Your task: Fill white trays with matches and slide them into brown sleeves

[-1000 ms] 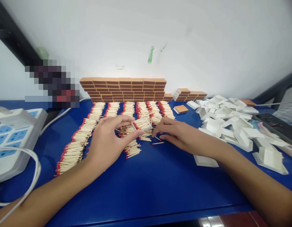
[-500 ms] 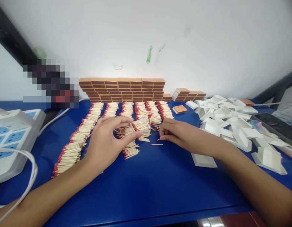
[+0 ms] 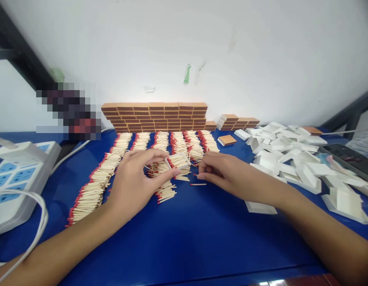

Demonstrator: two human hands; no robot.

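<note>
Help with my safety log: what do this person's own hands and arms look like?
The left hand and right hand show no glove, ring or watch. No sleeve shows on the left forearm or right forearm. A white cable overlaps the left forearm in view but seems not worn.

The person's left forearm (image 3: 79,234), toward 8 o'clock, is bare and slender, narrowing into a bare left hand (image 3: 136,174) with slim fingers (image 3: 154,153); the right forearm (image 3: 309,216), toward 4 o'clock, and right hand (image 3: 224,171) are likewise bare.
</note>
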